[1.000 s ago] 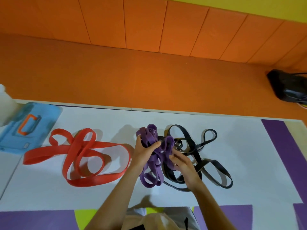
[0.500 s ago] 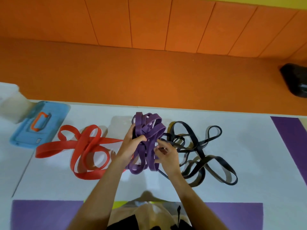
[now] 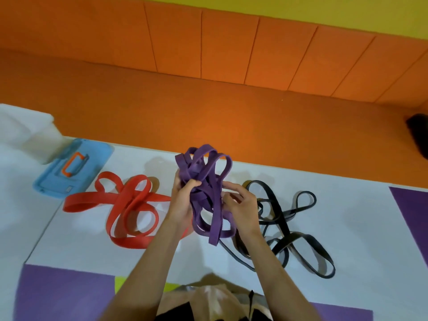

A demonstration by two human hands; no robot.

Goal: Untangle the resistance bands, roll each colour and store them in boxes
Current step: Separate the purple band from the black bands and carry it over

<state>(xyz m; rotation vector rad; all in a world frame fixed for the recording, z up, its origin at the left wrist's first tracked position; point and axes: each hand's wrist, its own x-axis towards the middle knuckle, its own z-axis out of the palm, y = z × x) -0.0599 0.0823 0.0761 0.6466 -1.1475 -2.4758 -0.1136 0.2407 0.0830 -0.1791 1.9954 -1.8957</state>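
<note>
The purple band (image 3: 208, 195) is a tangled bundle of loops held above the bench (image 3: 359, 228), near the centre of the view. Its upper loops stand toward 12 o'clock; its lower loops hang toward 6 o'clock.

The left hand (image 3: 183, 205) grips the bundle from the 9 o'clock side. Its fingers are curled round several strands and the thumb lies across the front of them. The right hand (image 3: 240, 205) is at the 3 o'clock side. Its fingers are bent and its fingertips pinch strands at the edge of the bundle. Both forearms enter from 6 o'clock.

The red band (image 3: 129, 205) lies in loose overlapping loops on the bench at 9 o'clock of the bundle, partly behind the left wrist. The black band (image 3: 284, 228) lies in thinner tangled loops at 3 to 5 o'clock, partly under the right forearm. Whether it touches the purple loops cannot be determined.

A blue lid (image 3: 74, 167) with an orange handle lies flat at 10 o'clock. A translucent white box (image 3: 27, 133) stands just beyond it, at the left edge.
</note>
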